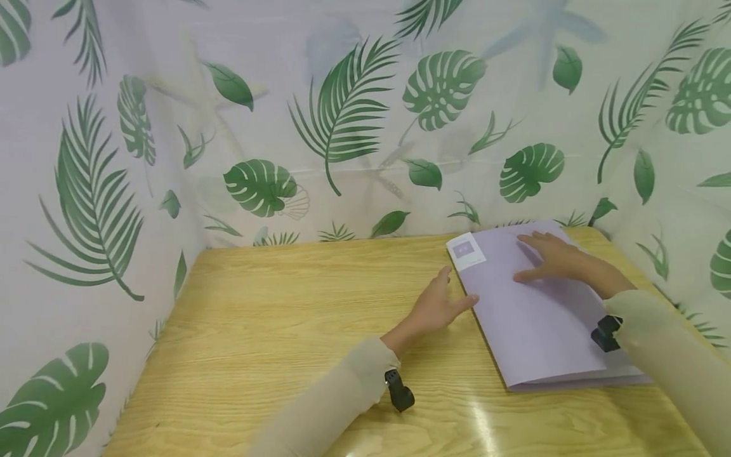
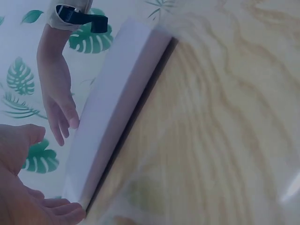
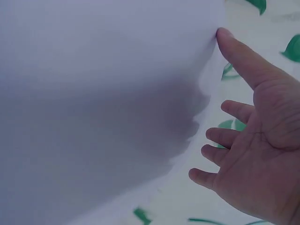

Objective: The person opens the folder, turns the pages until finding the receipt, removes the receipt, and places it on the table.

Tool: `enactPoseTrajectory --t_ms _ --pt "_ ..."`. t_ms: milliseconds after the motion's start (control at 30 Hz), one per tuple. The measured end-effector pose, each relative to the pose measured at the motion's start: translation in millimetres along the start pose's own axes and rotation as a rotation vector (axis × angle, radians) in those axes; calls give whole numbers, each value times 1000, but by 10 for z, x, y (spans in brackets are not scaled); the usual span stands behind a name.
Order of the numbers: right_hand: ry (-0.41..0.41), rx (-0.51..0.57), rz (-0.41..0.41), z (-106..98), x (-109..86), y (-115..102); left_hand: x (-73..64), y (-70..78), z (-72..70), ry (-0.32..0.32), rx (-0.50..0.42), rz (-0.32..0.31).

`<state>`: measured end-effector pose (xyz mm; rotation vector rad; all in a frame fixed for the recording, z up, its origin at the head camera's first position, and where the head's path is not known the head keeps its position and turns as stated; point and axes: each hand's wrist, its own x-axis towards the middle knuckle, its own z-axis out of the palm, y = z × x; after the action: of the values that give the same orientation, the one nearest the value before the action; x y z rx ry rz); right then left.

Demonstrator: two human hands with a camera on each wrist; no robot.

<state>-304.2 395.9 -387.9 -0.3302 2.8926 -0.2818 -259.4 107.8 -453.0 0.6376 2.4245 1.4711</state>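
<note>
A pale purple folder [image 1: 531, 317] lies closed on the right part of the wooden table, with a white label [image 1: 466, 251] at its far left corner. Its near edge gapes slightly. My left hand [image 1: 436, 303] is beside the folder's left edge, fingers extended and thumb at the spine; whether it touches is unclear. Over the folder's upper right part is my right hand [image 1: 554, 257], its fingers spread. In the right wrist view the right thumb [image 3: 234, 49] is against or just over the purple cover [image 3: 108, 51], and the hand casts a shadow there. Neither hand grips anything.
The wooden table [image 1: 285, 330] has a back edge against a white curtain [image 1: 354, 209] printed with green leaves, which also hangs at the left and right sides. Black straps with small devices [image 1: 400, 390] are on both wrists.
</note>
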Motion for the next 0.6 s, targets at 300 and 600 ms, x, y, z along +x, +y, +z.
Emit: enactPoseTrajectory --t_ms 300,600 --pt "-54 170 80 158 -310 517 47 45 368 36 -55 57" --pt "-170 269 195 276 -375 745 76 72 449 86 -66 25"
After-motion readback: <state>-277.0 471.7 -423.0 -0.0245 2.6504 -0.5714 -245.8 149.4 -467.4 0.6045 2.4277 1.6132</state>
